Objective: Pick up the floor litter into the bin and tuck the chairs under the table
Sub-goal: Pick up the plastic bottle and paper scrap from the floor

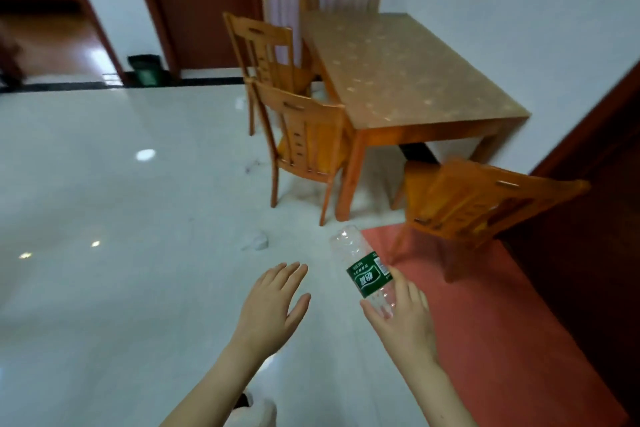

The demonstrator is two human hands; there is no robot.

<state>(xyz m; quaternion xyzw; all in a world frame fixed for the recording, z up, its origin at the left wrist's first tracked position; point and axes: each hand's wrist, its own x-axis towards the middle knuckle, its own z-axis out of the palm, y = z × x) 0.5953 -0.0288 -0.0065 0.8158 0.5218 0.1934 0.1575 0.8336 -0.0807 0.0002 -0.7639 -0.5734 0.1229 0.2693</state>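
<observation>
Right hand point(401, 315) grips the empty bottle point(360, 267) above the near floor point(138, 201); left hand point(273, 305) is loose and spread, holding nothing. Litter step, I'd say. Next up: grab the crumpled scrap point(256, 241) just beyond, then haul both to the bin point(145, 70), far left.

You are in a home, in the eating room: a wooden table point(408, 80), wooden chairs point(304, 139), shiny floor tiles point(104, 184) and brown doors point(201, 3).
</observation>
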